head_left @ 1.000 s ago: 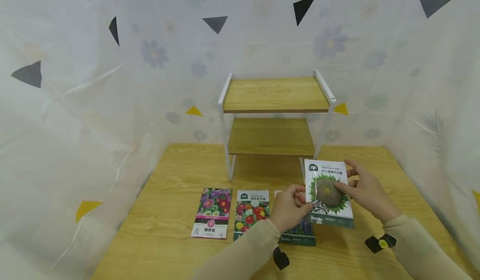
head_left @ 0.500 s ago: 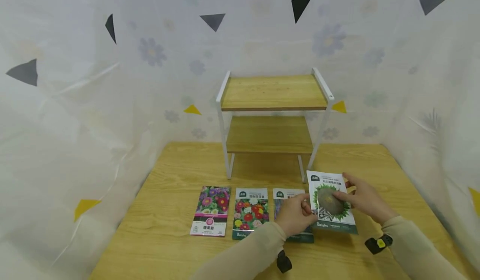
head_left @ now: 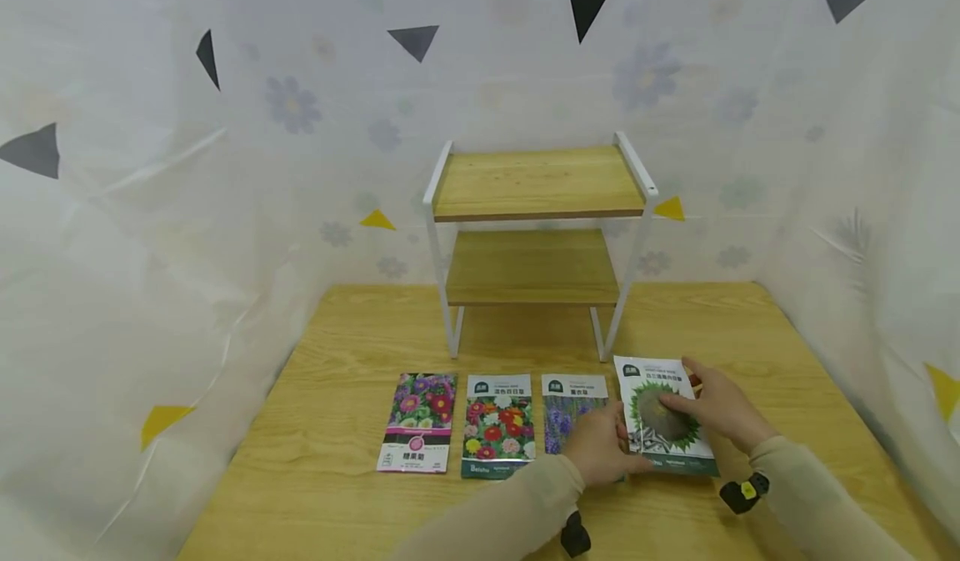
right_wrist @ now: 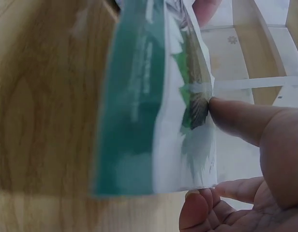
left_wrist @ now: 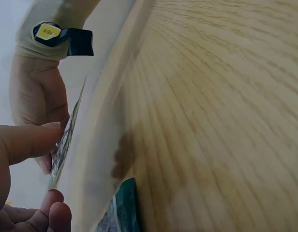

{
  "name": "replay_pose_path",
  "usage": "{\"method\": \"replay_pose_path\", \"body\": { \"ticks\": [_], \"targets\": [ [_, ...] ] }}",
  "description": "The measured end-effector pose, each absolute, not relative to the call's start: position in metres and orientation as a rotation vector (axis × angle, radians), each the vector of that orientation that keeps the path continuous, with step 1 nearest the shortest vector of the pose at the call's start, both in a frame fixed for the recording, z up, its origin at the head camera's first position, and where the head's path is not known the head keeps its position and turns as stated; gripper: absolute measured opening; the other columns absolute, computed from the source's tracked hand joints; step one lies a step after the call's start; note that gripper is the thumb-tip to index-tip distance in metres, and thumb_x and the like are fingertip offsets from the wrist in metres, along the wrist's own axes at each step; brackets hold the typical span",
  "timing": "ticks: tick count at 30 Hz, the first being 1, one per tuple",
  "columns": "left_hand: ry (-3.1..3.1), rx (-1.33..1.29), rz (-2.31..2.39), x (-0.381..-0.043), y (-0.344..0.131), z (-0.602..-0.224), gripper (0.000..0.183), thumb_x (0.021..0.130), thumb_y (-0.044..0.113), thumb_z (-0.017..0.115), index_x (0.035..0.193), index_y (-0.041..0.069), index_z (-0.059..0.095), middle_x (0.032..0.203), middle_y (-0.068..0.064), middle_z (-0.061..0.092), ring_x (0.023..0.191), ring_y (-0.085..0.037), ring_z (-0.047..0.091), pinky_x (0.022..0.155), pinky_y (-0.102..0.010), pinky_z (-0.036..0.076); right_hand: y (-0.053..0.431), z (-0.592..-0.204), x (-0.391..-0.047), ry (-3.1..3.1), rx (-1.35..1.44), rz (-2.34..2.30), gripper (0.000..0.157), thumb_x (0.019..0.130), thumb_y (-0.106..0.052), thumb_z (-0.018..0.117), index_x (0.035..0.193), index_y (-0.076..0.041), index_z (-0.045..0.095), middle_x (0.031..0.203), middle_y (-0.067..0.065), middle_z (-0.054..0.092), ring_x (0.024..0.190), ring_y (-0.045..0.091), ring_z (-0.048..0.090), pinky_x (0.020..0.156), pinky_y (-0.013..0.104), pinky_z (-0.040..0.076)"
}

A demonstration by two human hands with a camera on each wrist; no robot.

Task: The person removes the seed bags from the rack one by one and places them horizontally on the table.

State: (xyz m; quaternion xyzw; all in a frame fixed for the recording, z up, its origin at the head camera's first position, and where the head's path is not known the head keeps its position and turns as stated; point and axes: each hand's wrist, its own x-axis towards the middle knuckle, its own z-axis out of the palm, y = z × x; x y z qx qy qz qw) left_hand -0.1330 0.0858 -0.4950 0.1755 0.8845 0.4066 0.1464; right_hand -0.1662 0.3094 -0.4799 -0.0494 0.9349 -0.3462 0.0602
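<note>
Both hands hold a white-and-green seed packet [head_left: 667, 453] with a large sunflower head on it, at the right end of a row of packets. My right hand [head_left: 723, 407] pinches its right edge, thumb on the front and fingers behind. At the left edge, my left hand [head_left: 603, 453] pinches it between thumb and fingers. The right wrist view shows the packet [right_wrist: 134, 106] tilted above the wood. Beneath my left hand lies a seed packet with purple flowers [head_left: 573, 398], partly covered. Left of it lie a packet with mixed red and white blooms [head_left: 498, 428] and a pink-banded packet [head_left: 418, 415].
A two-tier wooden shelf [head_left: 540, 179] with a white frame stands behind the packets on the wooden table [head_left: 300, 478]. Pale flower-patterned sheeting [head_left: 510, 86] surrounds the table on the back and sides, with dark and yellow triangles on it.
Both hands have lowered the sunflower packet toward the table and slightly nearer the person. The purple-flower packet shows more now. The other packets stay in place; the head view has shifted slightly.
</note>
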Motion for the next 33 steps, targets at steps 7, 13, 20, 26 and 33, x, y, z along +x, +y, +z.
{"method": "replay_pose_path", "body": {
  "ticks": [7, 13, 20, 26, 33],
  "targets": [
    [2.699, 0.625, 0.914, -0.134, 0.093, -0.499, 0.075, 0.064, 0.046, 0.080, 0.124, 0.015, 0.047, 0.078, 0.013, 0.047, 0.070, -0.001, 0.046, 0.061, -0.021, 0.042, 0.310, -0.486, -0.166, 2.766, -0.089, -1.084, 0.096, 0.081, -0.046, 0.065, 0.140, 0.011, 0.015, 0.113, 0.030, 0.047, 0.090, 0.031, 0.054, 0.067, 0.040, 0.047],
    [2.811, 0.691, 0.720, -0.133, 0.095, -0.504, 0.089, 0.064, 0.055, 0.075, 0.134, 0.012, 0.040, 0.110, 0.007, 0.056, 0.103, -0.009, 0.052, 0.085, -0.025, 0.043, 0.313, -0.493, -0.168, 2.736, -0.075, -1.091, 0.097, 0.081, -0.048, 0.064, 0.141, 0.010, 0.014, 0.117, 0.032, 0.046, 0.096, 0.035, 0.053, 0.071, 0.043, 0.047],
    [2.854, 0.758, 0.512, -0.132, 0.100, -0.509, 0.094, 0.067, 0.061, 0.068, 0.140, 0.014, 0.035, 0.131, 0.002, 0.047, 0.117, -0.014, 0.046, 0.095, -0.030, 0.038, 0.316, -0.500, -0.172, 2.733, -0.088, -1.022, 0.098, 0.082, -0.051, 0.062, 0.140, 0.011, 0.012, 0.125, 0.036, 0.040, 0.109, 0.046, 0.045, 0.079, 0.051, 0.044],
    [2.868, 0.860, 0.341, -0.135, 0.106, -0.513, 0.079, 0.070, 0.064, 0.063, 0.135, 0.023, 0.043, 0.127, 0.007, 0.048, 0.115, -0.012, 0.045, 0.096, -0.034, 0.036, 0.320, -0.505, -0.174, 2.721, -0.074, -0.994, 0.100, 0.081, -0.052, 0.061, 0.140, 0.011, 0.011, 0.126, 0.037, 0.039, 0.112, 0.047, 0.043, 0.084, 0.055, 0.040],
    [2.880, 0.979, 0.051, -0.136, 0.110, -0.513, 0.072, 0.071, 0.071, 0.054, 0.130, 0.030, 0.049, 0.122, 0.009, 0.049, 0.111, -0.012, 0.045, 0.091, -0.040, 0.039, 0.322, -0.510, -0.177, 2.747, -0.110, -0.937, 0.098, 0.082, -0.051, 0.061, 0.140, 0.013, 0.013, 0.127, 0.038, 0.038, 0.112, 0.047, 0.043, 0.083, 0.056, 0.040]
  ]
}}
